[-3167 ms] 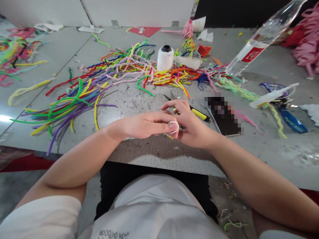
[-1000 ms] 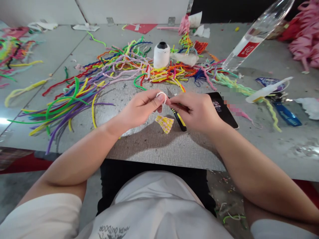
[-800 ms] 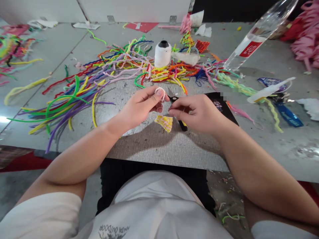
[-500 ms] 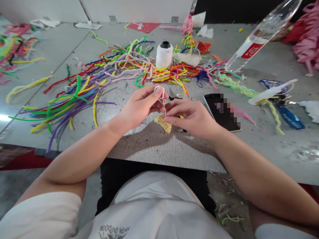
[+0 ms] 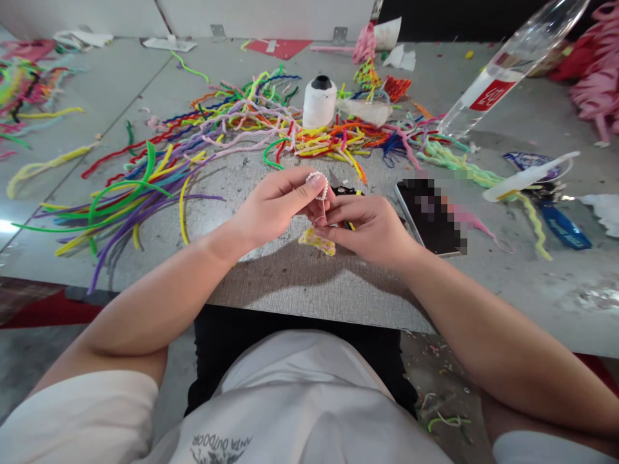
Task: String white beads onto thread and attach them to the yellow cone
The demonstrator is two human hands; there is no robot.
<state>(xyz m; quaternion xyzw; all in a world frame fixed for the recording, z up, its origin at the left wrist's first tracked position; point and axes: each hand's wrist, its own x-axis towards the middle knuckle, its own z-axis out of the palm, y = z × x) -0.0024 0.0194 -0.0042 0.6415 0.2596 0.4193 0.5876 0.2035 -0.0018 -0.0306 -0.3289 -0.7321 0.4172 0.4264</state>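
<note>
My left hand (image 5: 280, 201) is closed, pinching a small loop of white beads (image 5: 318, 177) between thumb and fingers. From the beads a thin white thread (image 5: 324, 207) runs down to my right hand (image 5: 370, 227). That hand is closed too, its thumb and fingertips pinched on the thread. Just below the fingertips hangs a small yellow patterned piece (image 5: 316, 241); whether it is tied to the thread I cannot make out. Behind the hands, scissors (image 5: 345, 191) with black handles lie on the table, partly hidden by my right hand.
Many coloured fuzzy strips (image 5: 140, 193) spread across the left and middle of the grey table (image 5: 271, 283). A white thread cone (image 5: 319, 103) stands among them. To the right are a phone (image 5: 425, 212), a tilted plastic bottle (image 5: 507, 71) and a white glue bottle (image 5: 527, 177).
Both hands stay close together. The bead loop has turned to show rounder, and the thread between the hands looks shorter. The yellow piece has tilted slightly.
</note>
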